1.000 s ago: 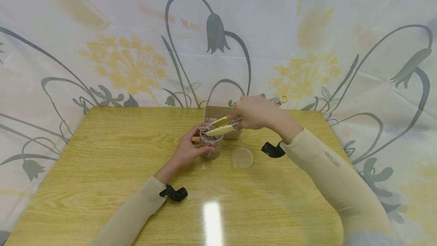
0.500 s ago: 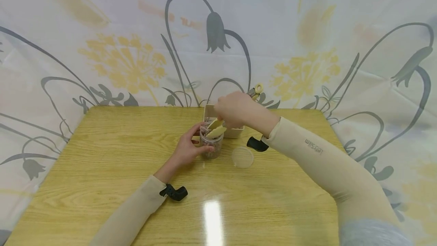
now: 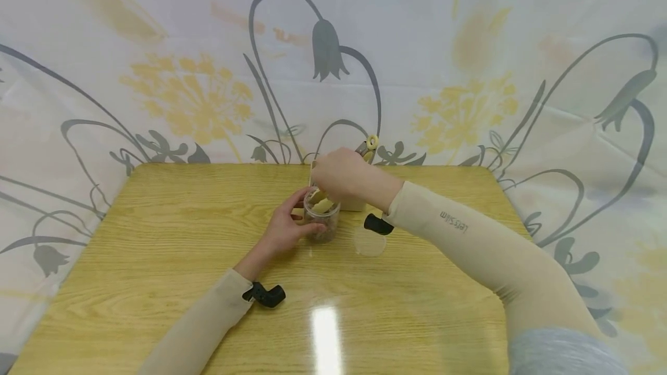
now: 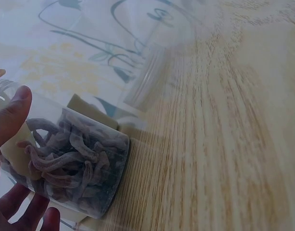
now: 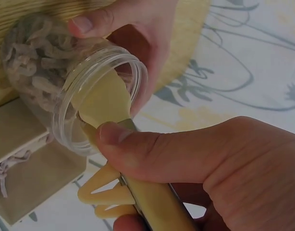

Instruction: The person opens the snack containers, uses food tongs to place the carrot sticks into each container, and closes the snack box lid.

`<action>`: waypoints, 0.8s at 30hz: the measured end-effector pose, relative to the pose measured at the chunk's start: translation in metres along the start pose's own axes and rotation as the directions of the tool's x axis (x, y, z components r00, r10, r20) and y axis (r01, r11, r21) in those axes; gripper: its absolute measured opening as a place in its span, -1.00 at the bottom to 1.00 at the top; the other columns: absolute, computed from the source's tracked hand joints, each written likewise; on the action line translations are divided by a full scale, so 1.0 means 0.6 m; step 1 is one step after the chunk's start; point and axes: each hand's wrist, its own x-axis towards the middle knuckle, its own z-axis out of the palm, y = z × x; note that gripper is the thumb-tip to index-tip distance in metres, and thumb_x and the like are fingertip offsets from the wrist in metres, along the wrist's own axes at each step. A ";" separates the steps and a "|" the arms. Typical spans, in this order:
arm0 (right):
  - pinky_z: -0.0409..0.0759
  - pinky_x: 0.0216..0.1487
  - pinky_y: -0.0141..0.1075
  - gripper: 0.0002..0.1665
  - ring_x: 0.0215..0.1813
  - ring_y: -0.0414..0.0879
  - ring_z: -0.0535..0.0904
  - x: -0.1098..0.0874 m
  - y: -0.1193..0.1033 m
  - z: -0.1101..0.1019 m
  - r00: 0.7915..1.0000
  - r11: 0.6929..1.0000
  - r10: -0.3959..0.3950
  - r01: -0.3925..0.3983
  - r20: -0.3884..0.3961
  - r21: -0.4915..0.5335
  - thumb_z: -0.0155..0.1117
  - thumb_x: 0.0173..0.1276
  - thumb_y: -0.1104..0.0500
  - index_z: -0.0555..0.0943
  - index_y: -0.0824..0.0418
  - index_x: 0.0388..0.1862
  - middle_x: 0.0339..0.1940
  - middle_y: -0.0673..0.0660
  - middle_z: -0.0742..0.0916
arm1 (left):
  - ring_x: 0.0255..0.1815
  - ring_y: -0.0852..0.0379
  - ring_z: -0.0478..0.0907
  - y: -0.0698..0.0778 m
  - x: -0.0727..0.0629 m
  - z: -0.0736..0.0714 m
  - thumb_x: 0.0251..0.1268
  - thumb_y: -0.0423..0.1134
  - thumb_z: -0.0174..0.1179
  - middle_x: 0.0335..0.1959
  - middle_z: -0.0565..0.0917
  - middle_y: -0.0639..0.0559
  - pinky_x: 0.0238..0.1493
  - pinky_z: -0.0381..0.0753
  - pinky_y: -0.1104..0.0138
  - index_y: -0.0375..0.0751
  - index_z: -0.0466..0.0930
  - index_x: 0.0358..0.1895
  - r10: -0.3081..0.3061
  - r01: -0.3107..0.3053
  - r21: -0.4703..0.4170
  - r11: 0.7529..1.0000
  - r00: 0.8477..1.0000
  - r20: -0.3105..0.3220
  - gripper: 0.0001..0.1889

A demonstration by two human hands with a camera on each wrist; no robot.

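Observation:
A clear round jar [image 3: 324, 231] stands on the table, its lower part filled with curled, greyish-purple dried strips [image 4: 75, 159]. My left hand [image 3: 283, 229] grips the jar from the left, thumb on the near side and fingers round the far side. My right hand [image 3: 341, 175] holds yellow-tipped kitchen tongs [image 5: 105, 102] just above the jar's mouth. The tongs' head reaches down through the open rim, and in the left wrist view its pale tip lies against the strips. Whether it pinches any of them cannot be told.
Behind the jar sits an open beige box [image 5: 46, 185] with some strips inside, mostly hidden by my right hand in the head view. A clear round lid [image 3: 369, 244] lies right of the jar, below the right wrist camera [image 3: 378, 224]. A patterned curtain [image 3: 208, 74] hangs behind the table.
My right hand has moved left over the jar, and the tongs have tilted more upright and gone deeper inside. Strips at the rim have dropped lower. The left hand and jar stay put.

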 end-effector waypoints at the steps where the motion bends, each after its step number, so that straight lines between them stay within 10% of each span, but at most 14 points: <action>1: 0.66 -0.38 -0.19 -0.96 -0.35 -0.11 0.57 0.000 0.000 0.000 1.000 1.000 0.002 -0.002 0.001 0.003 0.32 0.32 0.18 0.69 0.06 -0.28 -0.26 -0.01 0.68 | 0.20 -0.07 0.44 0.000 0.000 0.000 0.07 -0.27 0.53 0.20 0.54 -0.09 0.03 0.57 0.04 -0.03 0.31 0.49 0.000 0.000 0.001 1.000 1.000 0.000 -0.13; 24: 0.65 -0.25 -0.13 -0.72 -0.23 -0.06 0.60 -0.054 0.038 -0.032 0.996 0.987 0.084 -0.087 0.025 0.133 0.49 0.11 0.19 0.79 0.02 -0.15 -0.22 0.01 0.71 | 0.23 -0.12 0.44 -0.004 0.002 -0.001 0.04 -0.26 0.54 0.25 0.52 -0.12 0.06 0.56 -0.06 -0.06 0.31 0.49 -0.016 0.016 -0.003 1.000 1.000 -0.005 -0.11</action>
